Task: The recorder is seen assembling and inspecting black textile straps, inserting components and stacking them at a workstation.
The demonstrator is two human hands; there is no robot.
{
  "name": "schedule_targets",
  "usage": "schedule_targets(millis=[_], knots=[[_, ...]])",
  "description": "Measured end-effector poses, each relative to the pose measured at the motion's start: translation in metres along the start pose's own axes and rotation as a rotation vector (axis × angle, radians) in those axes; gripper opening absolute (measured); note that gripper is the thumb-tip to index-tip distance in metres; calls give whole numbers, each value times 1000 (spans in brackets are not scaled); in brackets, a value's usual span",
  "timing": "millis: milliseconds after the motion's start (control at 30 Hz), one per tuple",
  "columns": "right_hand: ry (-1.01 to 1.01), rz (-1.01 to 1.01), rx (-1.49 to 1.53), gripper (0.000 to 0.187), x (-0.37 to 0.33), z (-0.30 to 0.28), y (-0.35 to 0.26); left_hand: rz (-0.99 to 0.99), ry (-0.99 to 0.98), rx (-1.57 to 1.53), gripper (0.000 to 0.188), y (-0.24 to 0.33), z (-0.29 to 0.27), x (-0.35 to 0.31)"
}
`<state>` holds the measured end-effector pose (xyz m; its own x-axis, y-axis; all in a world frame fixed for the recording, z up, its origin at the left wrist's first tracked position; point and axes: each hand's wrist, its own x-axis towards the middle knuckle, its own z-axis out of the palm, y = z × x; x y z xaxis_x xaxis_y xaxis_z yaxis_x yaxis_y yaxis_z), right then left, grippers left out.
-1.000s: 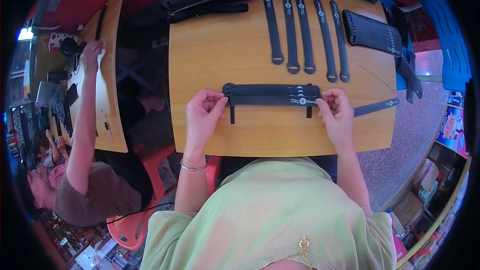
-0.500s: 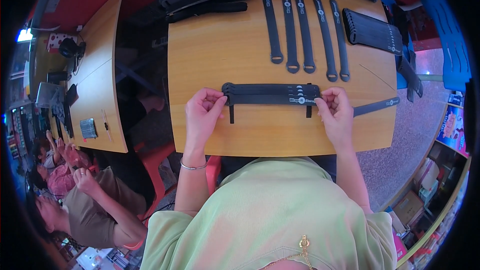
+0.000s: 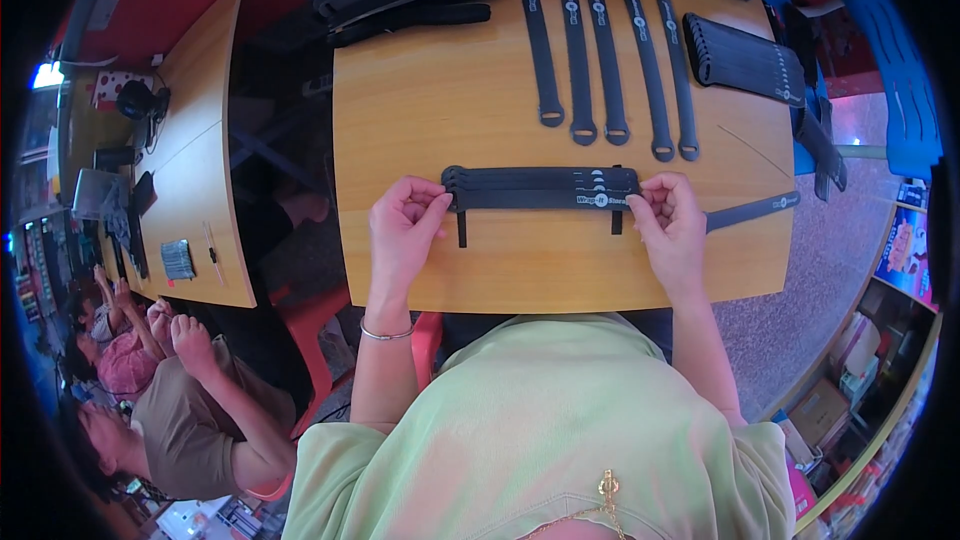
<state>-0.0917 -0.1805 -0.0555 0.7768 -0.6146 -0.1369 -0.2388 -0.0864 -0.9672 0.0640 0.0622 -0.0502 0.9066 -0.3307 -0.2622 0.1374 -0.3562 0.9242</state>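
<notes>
Pinching this black strap stack [image 3: 515, 187] on the table [image 3: 540, 265]: left hand [image 3: 408, 215] at 1 end, right hand [image 3: 674, 212] at the other, thumbs closed against fingers. Looks light, bendy; ends seem right imo.

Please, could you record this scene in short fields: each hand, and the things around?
Left hand: pinches left end of overlapped black straps
Right hand: pinches their right end
Near edge of straps: two narrow black strips stick out
Beyond hands: five separate dark straps, lying side by side
Far right: fanned strap stack
Right of right hand: single strap
Surface: wooden table
</notes>
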Motion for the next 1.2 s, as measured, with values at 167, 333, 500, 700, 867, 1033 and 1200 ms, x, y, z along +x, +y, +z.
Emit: schedule_targets(millis=[167, 333, 500, 700, 867, 1033, 1200], knots=[[23, -12, -19, 19, 0, 1, -1, 4, -1, 6, 7, 0, 0, 0], [30, -23, -99, 17, 0, 2, -2, -1, 6, -1, 8, 0, 0, 0], [47, -39, -141, 17, 1, 3, 0, -3, 6, 13, 7, 1, 1, -1], [63, -57, -167, 18, 2, 4, -1, -1, 3, 6, 7, 0, 1, 0], [68, -55, -194, 18, 2, 5, -2, -1, 4, 10, 7, 0, 1, 0], [73, -55, -206, 18, 2, 6, -3, -1, 1, 14, 7, 0, 0, 0], [78, -42, -205, 18, 2, 7, -3, -6, 1, 20, 7, 0, 0, 0]])
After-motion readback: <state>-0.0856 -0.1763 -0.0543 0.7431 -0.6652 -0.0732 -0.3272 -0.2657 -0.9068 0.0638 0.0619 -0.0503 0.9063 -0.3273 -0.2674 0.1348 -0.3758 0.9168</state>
